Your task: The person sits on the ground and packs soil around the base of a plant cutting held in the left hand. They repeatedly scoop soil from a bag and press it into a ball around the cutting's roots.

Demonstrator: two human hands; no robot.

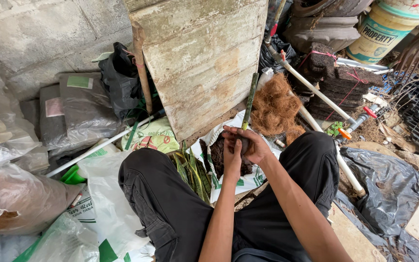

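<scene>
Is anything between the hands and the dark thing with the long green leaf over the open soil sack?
Nothing visible: both the left hand and right hand already clasp the leaf's dark base, directly above the soil sack.

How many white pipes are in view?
2. One pipe slants across the bags at left; another runs diagonally at right, past the coir, passing behind the right knee. Others may be hidden in clutter.

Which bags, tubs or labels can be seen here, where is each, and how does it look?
Dark grey sacks: left, against the block wall, with pale green and pink labels.
Open white sack: between the knees, green print, dark soil inside.
Yellow tub: top right, round, dark lettering.
Green-and-yellow bag: under the wooden board.
</scene>
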